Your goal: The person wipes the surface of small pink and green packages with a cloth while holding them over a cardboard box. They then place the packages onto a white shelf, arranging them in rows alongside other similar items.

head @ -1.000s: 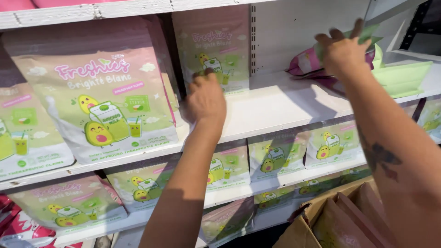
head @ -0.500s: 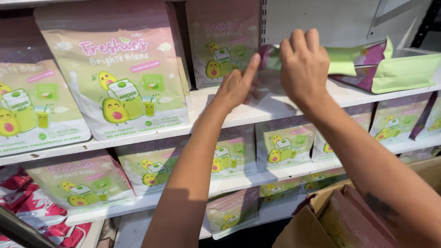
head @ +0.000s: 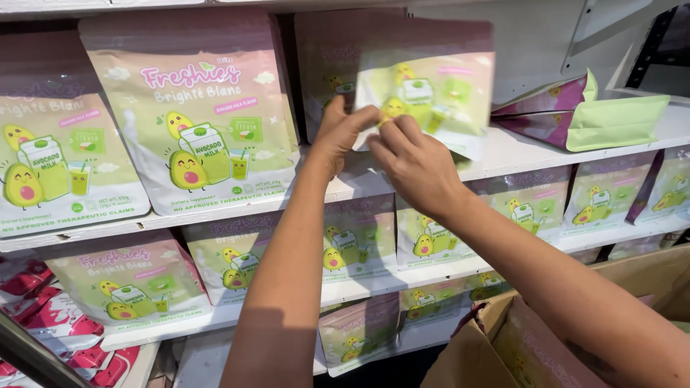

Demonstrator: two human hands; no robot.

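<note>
Up at the centre of the frame, both hands meet on a pink-and-green stand-up pouch [head: 431, 90] with cartoon avocado art, held upright just above the white shelf [head: 517, 154]. Its image is motion-blurred. The left hand [head: 343, 133] pinches the pouch's lower left edge, fingers closed narrow on it; the right hand [head: 413, 162] grips the bottom edge beside it, fingers curled onto the front. A larger pouch of the same design [head: 194, 115] stands at upper left. At upper right, another pouch [head: 589, 111] lies flat on the same shelf. A brown cardboard box [head: 503, 345] sits open at lower right, under the right forearm.
</note>
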